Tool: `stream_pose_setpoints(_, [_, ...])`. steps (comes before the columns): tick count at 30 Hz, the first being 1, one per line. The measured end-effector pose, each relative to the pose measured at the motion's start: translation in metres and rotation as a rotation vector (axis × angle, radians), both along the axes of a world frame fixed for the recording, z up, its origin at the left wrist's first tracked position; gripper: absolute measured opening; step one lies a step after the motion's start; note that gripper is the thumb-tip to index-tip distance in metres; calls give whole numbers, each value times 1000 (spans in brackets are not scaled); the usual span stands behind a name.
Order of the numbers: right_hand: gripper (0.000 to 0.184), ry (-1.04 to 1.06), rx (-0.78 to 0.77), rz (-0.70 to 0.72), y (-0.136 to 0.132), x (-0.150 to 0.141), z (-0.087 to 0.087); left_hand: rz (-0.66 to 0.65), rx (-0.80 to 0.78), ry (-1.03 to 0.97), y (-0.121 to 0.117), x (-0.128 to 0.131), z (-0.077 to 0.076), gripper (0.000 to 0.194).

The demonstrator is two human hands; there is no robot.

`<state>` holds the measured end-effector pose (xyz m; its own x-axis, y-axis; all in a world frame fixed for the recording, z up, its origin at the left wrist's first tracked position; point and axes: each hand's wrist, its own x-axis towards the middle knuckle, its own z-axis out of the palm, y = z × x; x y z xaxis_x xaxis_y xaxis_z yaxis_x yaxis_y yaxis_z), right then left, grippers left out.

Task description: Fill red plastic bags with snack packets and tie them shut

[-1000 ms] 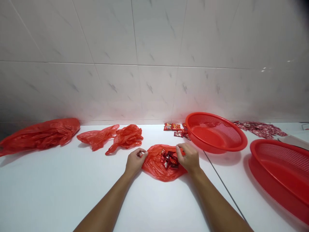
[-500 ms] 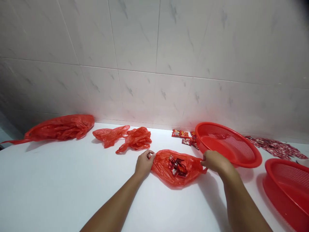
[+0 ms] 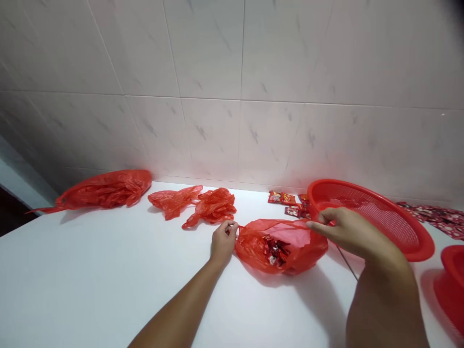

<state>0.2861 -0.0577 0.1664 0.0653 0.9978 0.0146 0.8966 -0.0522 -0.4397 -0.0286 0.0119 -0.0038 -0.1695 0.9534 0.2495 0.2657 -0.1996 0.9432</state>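
**Hands.** The left hand [image 3: 224, 244] is at the near-left side of the red plastic bag [image 3: 279, 249]. Its thumb and fingertips [image 3: 230, 229] are pressed together, pinching one thin handle of the bag. The right hand [image 3: 348, 232] is at the far-right side, its fingers extended and nearly level. It pinches the opposite handle between thumb and forefinger, though the exact grip is partly hidden. The two handles are drawn apart, so the bag's mouth stands open.

**Bag.** The bag lies on the white table [image 3: 108, 275] between the hands, directly in front of the person. A small heap of red foil-wrapped sweets [image 3: 275, 251] sits inside it.

**Surroundings.** Beyond the left hand, two crumpled red bags [image 3: 174, 201] [image 3: 213, 208] lie side by side, almost touching. A larger, fuller red bag [image 3: 105, 190] lies further left. Small red packets [image 3: 284, 203] lie against the tiled wall [image 3: 217, 96], just behind a red mesh basket [image 3: 422, 251]. The right hand overlaps the basket's near edge in view. A second red basket [image 3: 451, 295] sits at the right edge, and printed red wrappers [image 3: 437, 220] lie beyond the first.
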Motion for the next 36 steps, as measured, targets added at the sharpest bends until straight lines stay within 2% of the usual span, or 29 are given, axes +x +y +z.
stream_pose_setpoints(3, [44,72,96,-62,-1,2,4,14,18,-82,-2,3,8,33])
stream_pose_setpoints(6, [43,199,220,-100,-1,1,9,39,62,-168,-6,4,35,33])
stream_pose_setpoints(8, [44,335,290,-94,0,-1,12,37,100,-214,-9,6,69,33])
stream_pose_setpoints(10, [44,493,348,-102,-1,-2,14,1,134,-252,-13,11,111,33])
stream_pose_setpoints(12, [40,660,415,-113,-2,-3,16,-115,152,-364,-20,17,155,35])
stream_pose_setpoints(14, [36,848,490,-81,-4,-4,16,-255,167,-388,-30,25,193,39])
stream_pose_setpoints(15, [33,946,528,-43,-4,-4,16,-289,187,-379,-36,28,207,39])
stream_pose_setpoints(17, [29,1108,588,64,-5,-6,16,-304,243,-352,-48,33,225,39])
stream_pose_setpoints(20, [28,1207,629,216,-6,-11,17,-248,342,-317,-63,37,233,39])
stream_pose_setpoints(24, [33,1220,614,264,-9,-17,20,-216,366,-273,-71,35,231,38])
stream_pose_setpoints(31, [43,1236,596,338,-11,-26,23,-350,257,-36,-74,34,227,44])
stream_pose_setpoints(36, [43,1111,489,397,-13,-32,23,-371,250,138,-79,39,221,27])
